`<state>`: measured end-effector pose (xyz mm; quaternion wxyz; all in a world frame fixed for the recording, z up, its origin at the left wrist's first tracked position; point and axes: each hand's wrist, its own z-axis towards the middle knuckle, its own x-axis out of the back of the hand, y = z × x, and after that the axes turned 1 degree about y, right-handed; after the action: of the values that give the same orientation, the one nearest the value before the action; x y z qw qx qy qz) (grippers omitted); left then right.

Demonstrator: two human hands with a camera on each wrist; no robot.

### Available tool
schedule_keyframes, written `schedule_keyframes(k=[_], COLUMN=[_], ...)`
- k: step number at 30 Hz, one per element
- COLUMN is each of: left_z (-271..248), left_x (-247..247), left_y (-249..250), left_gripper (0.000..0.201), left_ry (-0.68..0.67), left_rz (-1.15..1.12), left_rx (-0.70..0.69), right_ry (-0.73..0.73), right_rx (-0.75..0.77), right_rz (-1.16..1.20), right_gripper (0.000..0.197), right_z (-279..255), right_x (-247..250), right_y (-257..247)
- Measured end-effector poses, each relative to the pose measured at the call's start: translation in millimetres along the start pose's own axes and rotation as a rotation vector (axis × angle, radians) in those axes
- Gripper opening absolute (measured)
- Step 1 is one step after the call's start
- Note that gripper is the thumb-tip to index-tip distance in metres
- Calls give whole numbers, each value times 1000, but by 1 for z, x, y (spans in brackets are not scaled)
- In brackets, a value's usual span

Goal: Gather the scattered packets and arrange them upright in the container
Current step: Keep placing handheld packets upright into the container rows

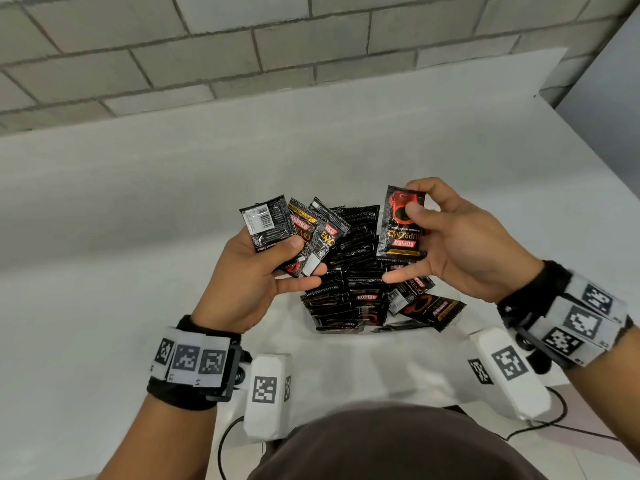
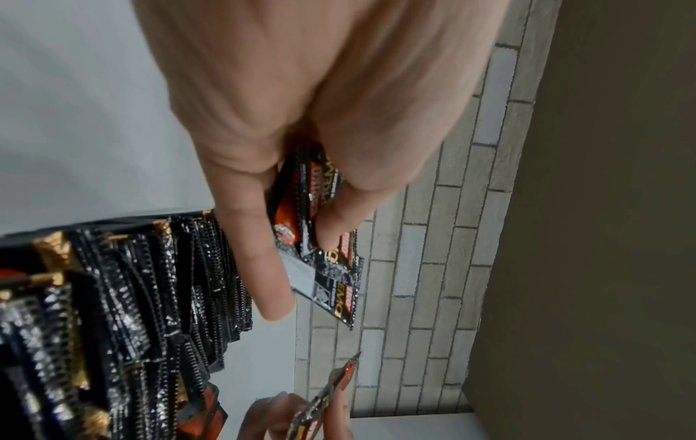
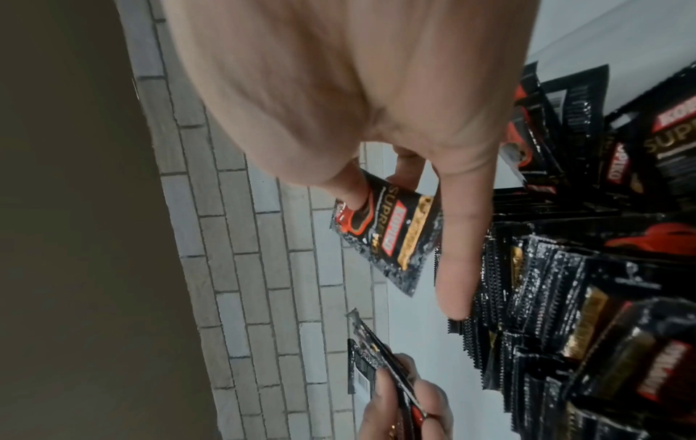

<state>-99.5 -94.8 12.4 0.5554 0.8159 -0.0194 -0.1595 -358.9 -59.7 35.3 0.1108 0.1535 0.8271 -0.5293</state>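
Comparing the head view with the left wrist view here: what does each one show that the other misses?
Only the head view shows both wrist bands, the white table, and the right hand pinching one packet face-on. Only the left wrist view shows the serrated edges of the standing packets close up. Both show the left hand gripping a small fan of packets and the brick wall.

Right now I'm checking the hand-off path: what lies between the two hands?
In the head view, the rows of packets standing below fill the gap between the left hand, holding a fan of packets, and the right hand, pinching one packet.
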Motion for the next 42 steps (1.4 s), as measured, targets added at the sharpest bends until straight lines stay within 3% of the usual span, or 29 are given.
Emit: schedule_keyframes(k=[3, 7, 15, 18, 25, 31, 37, 42], left_z=[1, 1, -2, -3, -5, -4, -5, -5], left_x=[-1, 3, 7, 8, 7, 8, 5, -7], left_y=[-1, 0, 1, 0, 0, 1, 0, -4], left_gripper=[24, 27, 25, 27, 44, 42, 34, 35], left_ry=[-8, 0, 17, 5, -9, -12, -27, -82], left_rz=[23, 32, 22, 28, 35, 30, 28, 12], left_rx=[-2, -14, -20, -19, -16, -14, 5, 29], right_ry=[-1, 6, -248, -230, -220, -235, -197, -90], right_rx=[67, 224, 306, 287, 339, 320, 268, 303], right_rz=[-122, -546, -1100, -1309, -1474, -1695, -1627, -1158], right_gripper=[25, 47, 27, 25, 29, 41, 50, 31], right_z=[-1, -5, -23, -21, -4, 11, 10, 7], right_x=[4, 10, 5, 0, -12, -18, -16, -20], right_y=[3, 2, -7, -1, 26, 42, 32, 6])
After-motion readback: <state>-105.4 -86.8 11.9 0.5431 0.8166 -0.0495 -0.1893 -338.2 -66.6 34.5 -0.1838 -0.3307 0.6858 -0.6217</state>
